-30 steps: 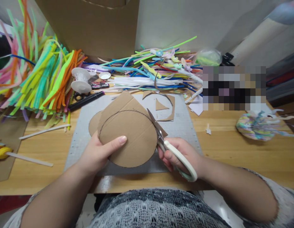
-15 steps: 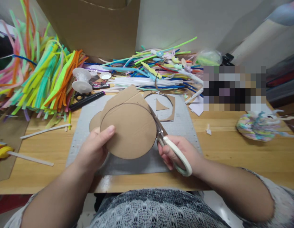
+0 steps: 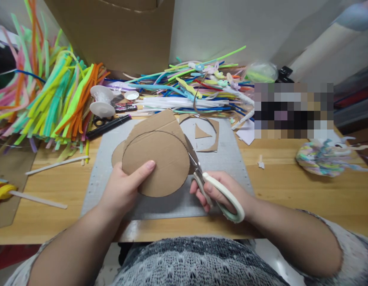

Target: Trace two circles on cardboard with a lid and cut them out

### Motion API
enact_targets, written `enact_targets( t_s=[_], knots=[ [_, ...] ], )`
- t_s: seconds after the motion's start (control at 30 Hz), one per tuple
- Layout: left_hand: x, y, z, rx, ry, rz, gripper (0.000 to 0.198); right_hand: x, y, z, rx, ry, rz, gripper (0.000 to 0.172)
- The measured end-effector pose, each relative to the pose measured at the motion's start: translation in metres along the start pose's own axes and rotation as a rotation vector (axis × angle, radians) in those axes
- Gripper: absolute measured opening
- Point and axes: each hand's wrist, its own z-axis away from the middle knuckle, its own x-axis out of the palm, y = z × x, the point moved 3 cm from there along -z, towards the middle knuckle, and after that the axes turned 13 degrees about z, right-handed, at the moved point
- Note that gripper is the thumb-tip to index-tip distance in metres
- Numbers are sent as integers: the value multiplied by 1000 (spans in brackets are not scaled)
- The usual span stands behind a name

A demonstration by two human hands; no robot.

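My left hand (image 3: 127, 182) pinches a piece of brown cardboard (image 3: 160, 163) by its lower left side, thumb on top. A drawn curve crosses its upper part, and its lower and right edges are cut round; a pointed offcut still joins it at the top. My right hand (image 3: 222, 190) is closed around the handles of white-handled scissors (image 3: 222, 196). Their blades lie at the cardboard's right edge, slightly parted, the tips partly hidden. Under the work lies a grey cutting mat (image 3: 172, 206). Another rounded cardboard piece (image 3: 117, 153) shows partly behind the held one.
A cardboard frame with a round hole (image 3: 216, 137) and a triangular scrap (image 3: 202, 132) lie behind the scissors. Bundled pipe cleaners (image 3: 61, 95) fill the back left, beside a clear spool (image 3: 102, 101) and a black marker (image 3: 109, 127). A yellow glue gun (image 3: 3, 190) rests at left.
The cardboard has shifted left and turned slightly in my left hand, whose thumb now reaches further across it. The scissors have drawn back a little, handles spread wider.
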Motion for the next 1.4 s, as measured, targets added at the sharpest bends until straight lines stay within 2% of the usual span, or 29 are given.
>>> enact_targets(
  t_s=[0.1,0.23,0.4,0.57,0.67,0.73,0.83,0.93,1.0,1.17,1.4],
  knots=[
    [-1,-2,0,-30,-17,-8,51,-1,2,-1,-12,-1,-6,56],
    [1,1,0,54,17,-66,45,0,3,-3,-10,-161,-133,61],
    [0,7,0,120,-3,-75,51,-3,6,-4,4,-334,-301,64],
    [-3,10,-1,104,26,-73,58,-15,5,-2,-19,-408,-252,64],
    [-2,11,-1,63,9,-99,54,-22,2,-1,-18,-449,-168,62],
    [1,9,0,14,-19,-105,47,-24,1,-1,-50,-428,-89,63],
    [9,4,3,-66,-30,-73,41,-21,1,-5,-152,-308,24,58],
    [15,-2,5,-155,-47,-10,44,-14,2,-7,-246,-184,110,54],
    [16,-4,5,-181,-50,21,48,-10,2,-6,-262,-147,132,54],
    [11,-4,5,-127,-8,13,52,-3,-3,-1,-236,-121,134,52],
    [12,2,7,-88,11,4,61,1,6,0,-235,-120,60,55]
  ],
)
